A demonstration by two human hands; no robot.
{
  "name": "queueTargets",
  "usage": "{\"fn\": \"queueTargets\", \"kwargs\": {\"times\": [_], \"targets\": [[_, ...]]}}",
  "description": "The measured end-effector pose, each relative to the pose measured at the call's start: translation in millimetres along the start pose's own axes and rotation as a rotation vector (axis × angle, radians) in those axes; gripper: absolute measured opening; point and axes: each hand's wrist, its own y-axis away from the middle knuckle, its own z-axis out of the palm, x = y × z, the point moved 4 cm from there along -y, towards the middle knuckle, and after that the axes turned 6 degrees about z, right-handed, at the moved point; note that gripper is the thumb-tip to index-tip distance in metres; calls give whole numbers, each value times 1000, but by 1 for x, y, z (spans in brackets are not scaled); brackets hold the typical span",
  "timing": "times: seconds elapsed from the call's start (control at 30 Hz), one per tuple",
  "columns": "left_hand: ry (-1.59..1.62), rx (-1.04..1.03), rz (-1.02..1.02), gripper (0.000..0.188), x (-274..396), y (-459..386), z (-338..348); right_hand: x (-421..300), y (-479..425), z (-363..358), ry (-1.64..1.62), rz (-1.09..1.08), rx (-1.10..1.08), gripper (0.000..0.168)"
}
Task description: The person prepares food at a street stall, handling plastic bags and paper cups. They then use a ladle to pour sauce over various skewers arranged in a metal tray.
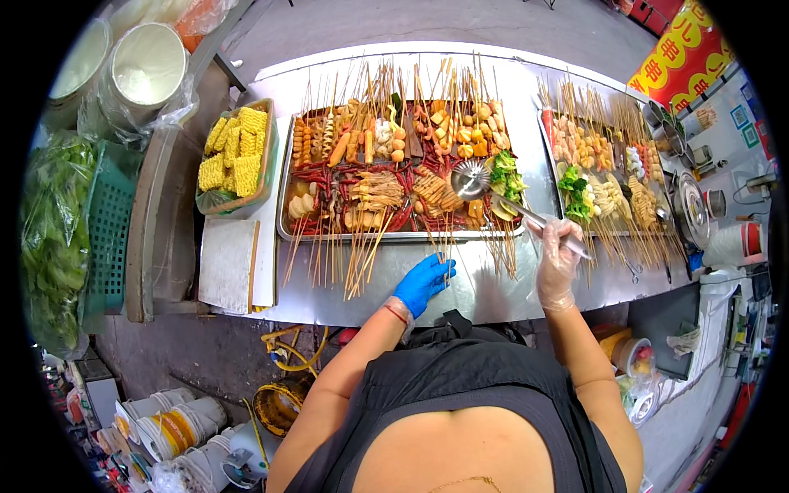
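My left hand (pixel 428 280), in a blue glove, has its fingers around the ends of some wooden skewers (pixel 441 246) at the front edge of a metal tray (pixel 363 238). In my right hand (pixel 556 262), under a clear plastic glove, is the handle of a fluted metal ladle (pixel 471 180). The ladle's bowl hangs over the right part of the tray, beside broccoli skewers (pixel 506 175). Sausage, fish ball, tofu and other skewers lie in the tray in broth with red chilies (pixel 404 217).
A second skewer tray (pixel 607 231) stands to the right, near a metal lid (pixel 691 209). At the left are a basket of yellow instant noodle blocks (pixel 233 151), a white board (pixel 227 265), a green plastic basket (pixel 110 228) and stacked paper tubs (pixel 148 65). Buckets (pixel 182 425) stand on the floor.
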Motion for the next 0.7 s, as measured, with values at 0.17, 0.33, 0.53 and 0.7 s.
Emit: {"fn": "queueTargets", "kwargs": {"times": [0.17,0.33,0.53,0.7], "targets": [[-174,179,-5,38,-1,-15,-11,-2,-5,4,-28,-27,-23,14],[-135,197,-12,35,7,-6,-26,13,-7,3,-38,-21,-4,15],[-169,103,-89,42,-1,3,-28,26,-13,48,456,-499,-252,29],[-271,86,-81,50,5,16,-25,29,-3,75,750,-645,-546,23]]}}
